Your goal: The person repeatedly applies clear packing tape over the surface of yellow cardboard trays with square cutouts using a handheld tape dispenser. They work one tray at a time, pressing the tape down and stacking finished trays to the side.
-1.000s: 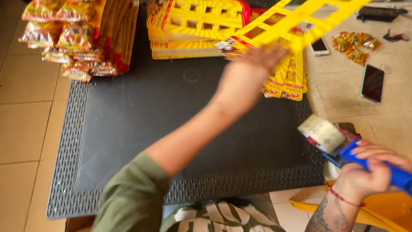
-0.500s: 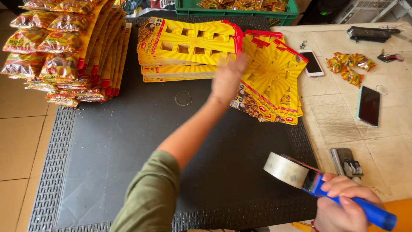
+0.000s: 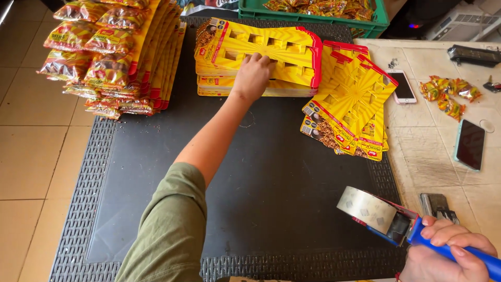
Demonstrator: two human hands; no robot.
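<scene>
The left hand (image 3: 254, 75) is stretched out across the black mat (image 3: 172, 172), and it is laid on top of the stack of yellow card sheets (image 3: 261, 52) at the far side. The fingers (image 3: 263, 61) are curled down onto the topmost sheet, near its middle row of cut-out slots; the fingertips are pressed against the card, though whether a sheet is actually pinched cannot be told from here. The stack sits flat, square to the mat's far edge, directly beneath the palm.

Down at the near right corner, the right hand (image 3: 449, 256) is wrapped tightly round the blue handle of a tape dispenser (image 3: 381, 216), all fingers closed on it, the roll of clear tape pointed leftwards over the mat's edge. The dispenser is well apart from the card stack.

Just beside the stack, to its right, a second fanned pile of yellow sheets (image 3: 352, 107) is spread at an angle, overhanging the mat onto the bench (image 3: 433, 151). Bagged snacks on yellow backing cards (image 3: 109, 57) are piled at the far left. On the bench, two phones (image 3: 469, 143) are seen, loose snack packets (image 3: 449, 94) between them, and a small metal tool (image 3: 437, 206) just beside the right hand. A green crate (image 3: 313, 13) is glimpsed at the top.
</scene>
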